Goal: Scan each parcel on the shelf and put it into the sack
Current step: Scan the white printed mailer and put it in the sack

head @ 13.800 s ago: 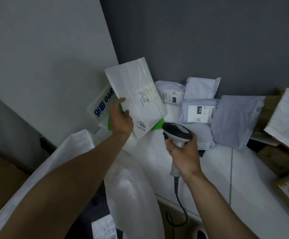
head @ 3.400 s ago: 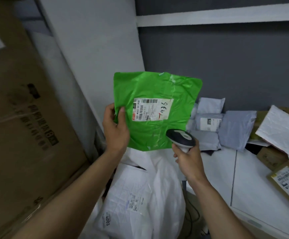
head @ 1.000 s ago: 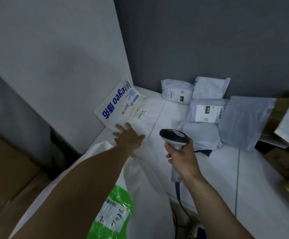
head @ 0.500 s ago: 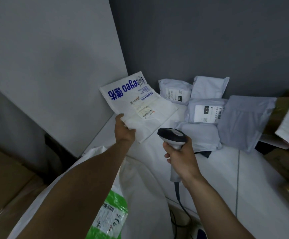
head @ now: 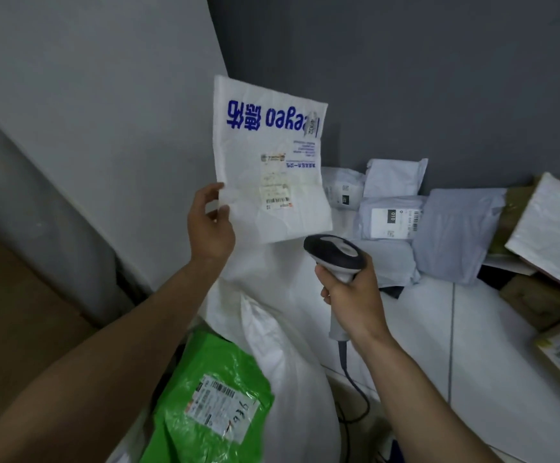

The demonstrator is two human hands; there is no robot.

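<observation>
We note the left hand (head: 210, 228) pinching the white blue-printed mailer (head: 271, 145) by its left edge, upright above the sack (head: 288, 355); so slight a hold may let it sag or slip. The right hand (head: 352, 295) grips the barcode scanner (head: 333, 250) just below the creased, inverted label (head: 275, 188), so we judge a misread possible.

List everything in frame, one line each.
printed parcel: one, white with blue print, held up
scanner: one, black and grey, centre
green parcel: one, green, in the sack
sack: one, white, bottom centre
grey mailers: five, pale grey, shelf back
plain parcel: one, white, right edge
cardboard boxes: at least two, brown, far right
shelf: one, white, right half
left hand: one, holds the printed parcel
right hand: one, grips the scanner
</observation>
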